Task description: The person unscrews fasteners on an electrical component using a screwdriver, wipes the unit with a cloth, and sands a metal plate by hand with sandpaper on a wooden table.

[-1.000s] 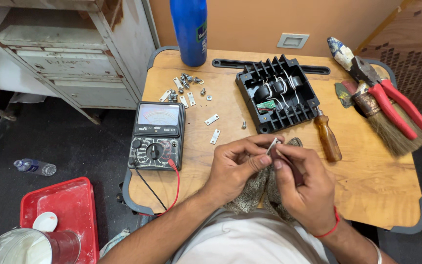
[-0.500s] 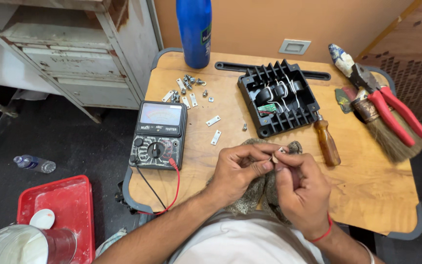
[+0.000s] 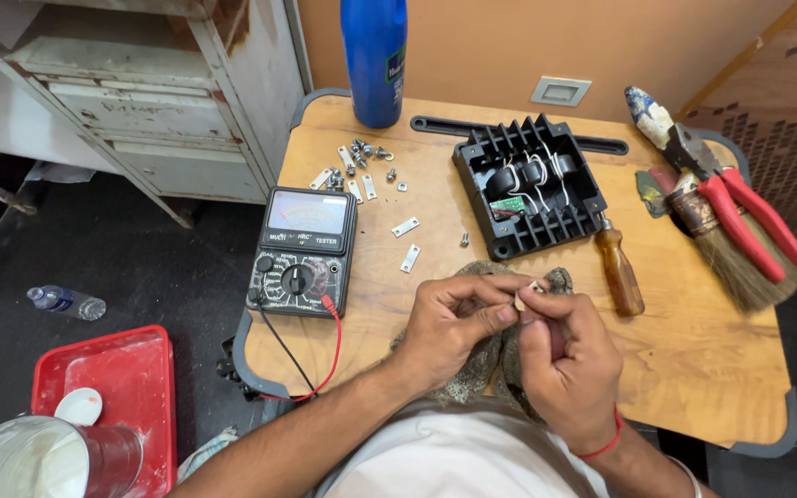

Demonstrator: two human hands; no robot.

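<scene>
Both hands meet over a grey rag (image 3: pixel 472 369) at the near edge of the counter (image 3: pixel 694 369). The left hand (image 3: pixel 454 323) and right hand (image 3: pixel 569 364) are each closed in a fingertip pinch on one small pale part (image 3: pixel 522 300), too tiny to identify, perhaps a metal tab. The step looks like close handling or cleaning of that piece; any next move calls for a steady pinch. An analog multimeter (image 3: pixel 303 251) lies to the left, an open black housing (image 3: pixel 529 184) beyond.
</scene>
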